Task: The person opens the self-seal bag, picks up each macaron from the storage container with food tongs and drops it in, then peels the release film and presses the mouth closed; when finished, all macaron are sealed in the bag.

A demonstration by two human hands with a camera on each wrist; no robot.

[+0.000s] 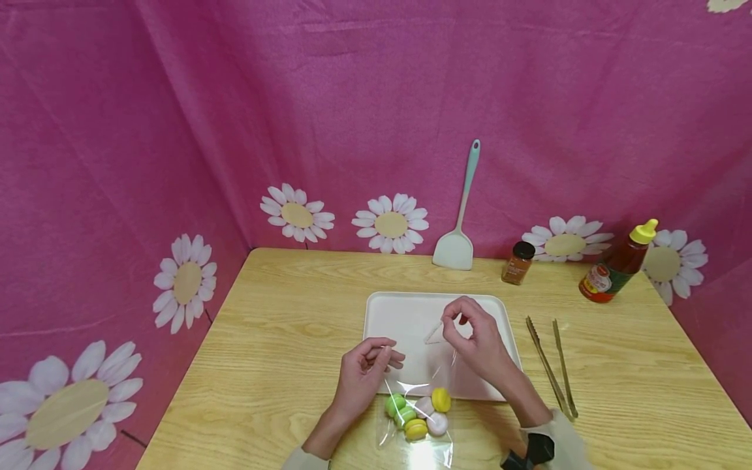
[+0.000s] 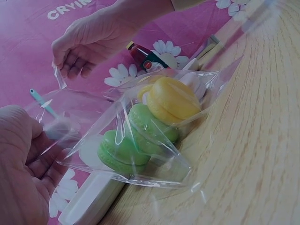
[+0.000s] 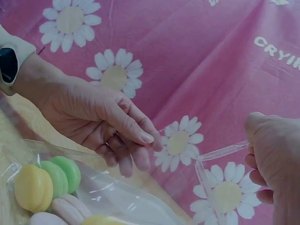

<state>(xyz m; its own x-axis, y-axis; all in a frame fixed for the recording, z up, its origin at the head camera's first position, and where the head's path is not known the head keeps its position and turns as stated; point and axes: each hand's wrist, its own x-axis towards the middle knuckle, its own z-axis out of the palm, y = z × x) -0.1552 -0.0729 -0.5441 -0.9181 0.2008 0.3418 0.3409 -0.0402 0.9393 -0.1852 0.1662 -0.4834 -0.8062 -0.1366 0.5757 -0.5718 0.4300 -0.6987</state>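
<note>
A clear plastic bag (image 1: pixel 388 427) of toy-like macarons lies at the table's front, its upper part overlapping a white tray (image 1: pixel 382 313). Green macarons (image 2: pixel 123 152), yellow ones (image 2: pixel 173 99) and pale pink ones (image 1: pixel 437 423) show through the film. My right hand (image 1: pixel 477 336), raised over the tray's right side, pinches a thin, bent transparent strip (image 3: pixel 222 152) with print on it between thumb and forefinger. Beside the bag's upper left edge is my left hand (image 1: pixel 364 372), its fingers loosely bent and its thumb near the forefinger (image 3: pixel 136 117).
Metal tongs (image 1: pixel 549 365) lie right of the tray. Behind them stand a small spice jar (image 1: pixel 518 264) with a black lid and a red sauce bottle (image 1: pixel 617 264). A spatula (image 1: pixel 454 248) leans on the pink flowered cloth (image 1: pixel 352 98) at the back.
</note>
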